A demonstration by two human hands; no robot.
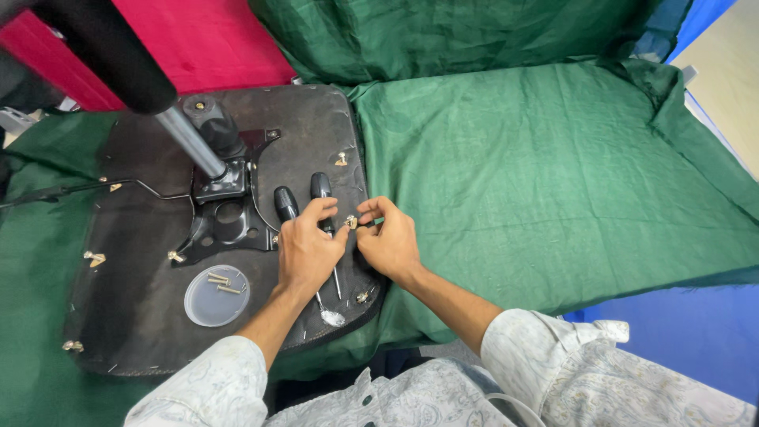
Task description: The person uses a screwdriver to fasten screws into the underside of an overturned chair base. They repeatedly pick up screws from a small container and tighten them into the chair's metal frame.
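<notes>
An upturned black chair seat base (142, 292) lies on green cloth, with a black metal mechanism plate (225, 217) and a silver gas cylinder (190, 142) rising from it. My left hand (304, 249) and my right hand (387, 237) meet at the seat's right edge, fingertips pinching a small brass-coloured screw (351, 222). Two black-handled screwdrivers (320, 190) lie under my left hand, their shafts running toward me.
A round clear lid (216, 296) holding a few screws sits on the seat near me. Brass fittings (95, 258) dot the seat's rim. Green cloth (538, 182) covers the surface to the right; red fabric (213, 39) lies behind; blue floor (696, 332) is at right.
</notes>
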